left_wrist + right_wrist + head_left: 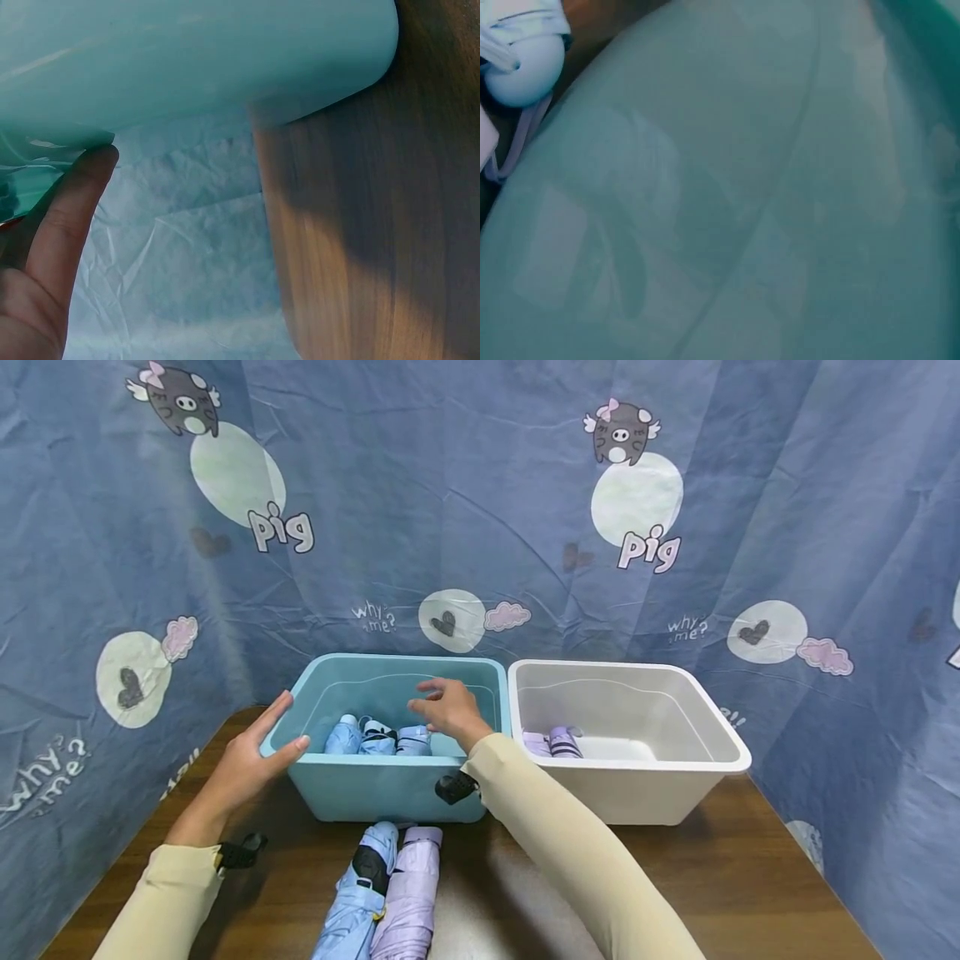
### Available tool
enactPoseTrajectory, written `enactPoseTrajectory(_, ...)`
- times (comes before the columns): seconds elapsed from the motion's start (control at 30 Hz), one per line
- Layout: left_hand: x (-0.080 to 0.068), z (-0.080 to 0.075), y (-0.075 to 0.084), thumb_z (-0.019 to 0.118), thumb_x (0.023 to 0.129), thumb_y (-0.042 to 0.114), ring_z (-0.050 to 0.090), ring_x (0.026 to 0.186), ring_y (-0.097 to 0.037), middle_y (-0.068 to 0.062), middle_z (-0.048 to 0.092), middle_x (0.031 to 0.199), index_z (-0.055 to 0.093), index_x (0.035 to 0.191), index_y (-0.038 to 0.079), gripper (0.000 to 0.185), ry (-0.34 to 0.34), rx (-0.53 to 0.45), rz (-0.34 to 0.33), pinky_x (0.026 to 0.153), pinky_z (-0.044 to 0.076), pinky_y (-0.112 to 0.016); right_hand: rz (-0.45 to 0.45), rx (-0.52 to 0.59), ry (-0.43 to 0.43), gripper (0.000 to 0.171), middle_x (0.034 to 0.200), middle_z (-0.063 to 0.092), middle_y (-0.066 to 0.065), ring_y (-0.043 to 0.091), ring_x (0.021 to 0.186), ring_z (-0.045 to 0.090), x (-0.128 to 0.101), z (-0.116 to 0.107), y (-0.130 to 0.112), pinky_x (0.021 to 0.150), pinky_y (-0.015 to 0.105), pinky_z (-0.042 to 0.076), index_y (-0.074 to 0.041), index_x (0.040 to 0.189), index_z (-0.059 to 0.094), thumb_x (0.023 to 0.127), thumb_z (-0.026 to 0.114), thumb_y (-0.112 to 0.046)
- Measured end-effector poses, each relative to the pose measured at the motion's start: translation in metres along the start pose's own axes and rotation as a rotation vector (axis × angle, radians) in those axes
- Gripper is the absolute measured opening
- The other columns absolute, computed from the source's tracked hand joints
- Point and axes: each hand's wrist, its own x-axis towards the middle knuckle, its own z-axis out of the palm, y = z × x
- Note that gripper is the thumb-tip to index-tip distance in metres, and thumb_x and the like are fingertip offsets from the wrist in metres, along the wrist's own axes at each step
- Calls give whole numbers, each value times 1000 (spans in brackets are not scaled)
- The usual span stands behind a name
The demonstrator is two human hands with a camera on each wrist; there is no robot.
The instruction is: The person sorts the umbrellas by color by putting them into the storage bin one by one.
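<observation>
My left hand rests at the left rim of a teal bin, its fingers extended along the outside; one finger touches the wall in the left wrist view. My right hand hovers over the inside of this bin, fingers loosely bent and holding nothing. Three folded blue umbrellas stand side by side in it: a left one, a middle one and a right one, just below my right hand. The teal wall fills most of the right wrist view, which does not show the hand.
A white bin stands right beside the teal one, with two purple folded umbrellas at its left. On the wooden table in front lie a blue folded umbrella and a lilac one. A blue printed cloth hangs behind.
</observation>
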Motion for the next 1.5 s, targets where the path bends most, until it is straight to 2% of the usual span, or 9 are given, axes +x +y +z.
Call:
enactPoseTrajectory(0.17, 2, -1, 2, 63, 92, 37, 22, 139, -48, -5, 13, 161, 16, 156, 25, 80, 9, -13, 15, 97, 26, -74, -32, 46, -24, 40, 122, 61, 7, 17, 91, 65, -9, -7, -8, 75, 30, 57, -15, 128, 61, 90, 69, -26)
enactPoseTrajectory(0.37, 1, -2, 2, 63, 92, 38, 21, 139, -49, -7, 12, 161, 14, 156, 28, 81, -1, -20, -7, 97, 25, -75, -76, 104, -79, 38, 121, 60, 6, 22, 100, 65, -27, -16, -11, 82, 36, 56, -17, 127, 61, 91, 69, -25)
enactPoseTrajectory(0.43, 1, -1, 0, 63, 92, 39, 21, 139, -50, -8, 12, 161, 14, 156, 27, 82, -5, -14, -10, 96, 26, -75, -86, 116, -90, 38, 121, 60, 6, 23, 103, 65, -33, -19, -11, 80, 35, 56, -17, 127, 61, 90, 69, -25)
enactPoseTrajectory(0.6, 1, 2, -2, 63, 92, 39, 21, 140, -48, -6, 13, 161, 15, 156, 25, 81, -1, -15, 3, 98, 26, -74, -130, 118, -97, 38, 122, 60, 6, 23, 103, 65, -48, -28, -12, 77, 32, 57, -18, 127, 61, 91, 69, -25)
enactPoseTrajectory(0.83, 0, 2, -1, 62, 92, 41, 20, 140, -49, -6, 10, 161, 13, 156, 26, 82, -15, -11, -24, 97, 25, -74, -175, 114, -121, 36, 123, 60, 4, 20, 95, 67, -70, -45, -13, 80, 36, 56, -22, 128, 61, 92, 67, -25)
enactPoseTrajectory(1.07, 1, -1, 1, 61, 93, 38, 21, 139, -50, -6, 11, 161, 13, 156, 28, 80, -9, -17, -24, 96, 26, -75, -216, 143, -136, 38, 121, 62, 6, 22, 100, 65, -89, -59, -14, 79, 38, 57, -19, 126, 62, 90, 70, -24)
enactPoseTrajectory(1.33, 0, -2, 1, 61, 93, 39, 18, 140, -49, -6, 9, 161, 12, 156, 28, 80, -10, -13, -19, 97, 24, -75, -255, 155, -189, 39, 124, 61, 11, 30, 99, 66, -112, -59, -5, 76, 37, 57, -12, 128, 61, 91, 68, -19)
enactPoseTrajectory(1.5, -1, 1, 2, 61, 93, 38, 21, 139, -49, -7, 11, 161, 13, 156, 29, 80, -8, -16, -6, 97, 26, -75, -279, 155, -217, 36, 122, 61, 15, 25, 97, 67, -126, -58, 8, 76, 36, 57, -12, 125, 62, 90, 68, -19)
